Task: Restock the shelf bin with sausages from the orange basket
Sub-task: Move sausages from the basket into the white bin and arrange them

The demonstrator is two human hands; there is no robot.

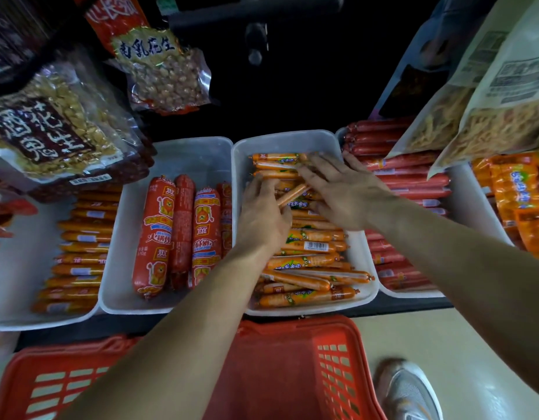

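Note:
A white shelf bin (pixel 292 140) in the middle holds several thin orange sausages (pixel 307 260) lying crosswise. Both my hands are inside it, over its far half. My left hand (pixel 263 215) grips a loose orange sausage (pixel 292 194) that lies tilted. My right hand (pixel 344 192) is spread flat with fingers apart, resting on the sausages just to the right of the left hand and touching the same tilted sausage. The orange basket (pixel 295 368) stands below the shelf edge under my forearms; no sausages show in it, and my arms hide part of its inside.
Left of the middle bin a white bin (pixel 183 153) holds thick red sausages, and another further left holds orange ones (pixel 80 253). Red sausages (pixel 398 177) fill the bin to the right. Bags of peanuts (pixel 50 128) and snacks (pixel 489 116) hang overhead. A shoe (pixel 410 392) is on the floor.

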